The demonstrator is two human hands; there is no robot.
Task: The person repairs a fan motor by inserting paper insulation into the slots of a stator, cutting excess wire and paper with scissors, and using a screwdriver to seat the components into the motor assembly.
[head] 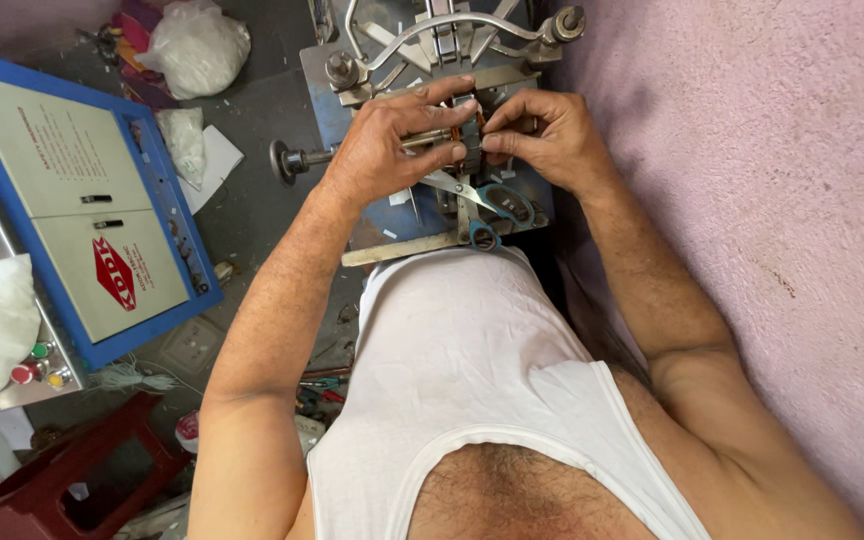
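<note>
Both hands, left (382,150) and right (552,140), grip closed on the small copper-wound metal stator (464,135) at twelve o'clock above the blue-handled steel scissors (492,205); steady, even fingertip pressure appears advisable.

Both hands cover most of the small metal part (467,125); its shape stays unclear. The machine (432,50) runs off the top edge, and the red stool (62,480) off the bottom.
</note>
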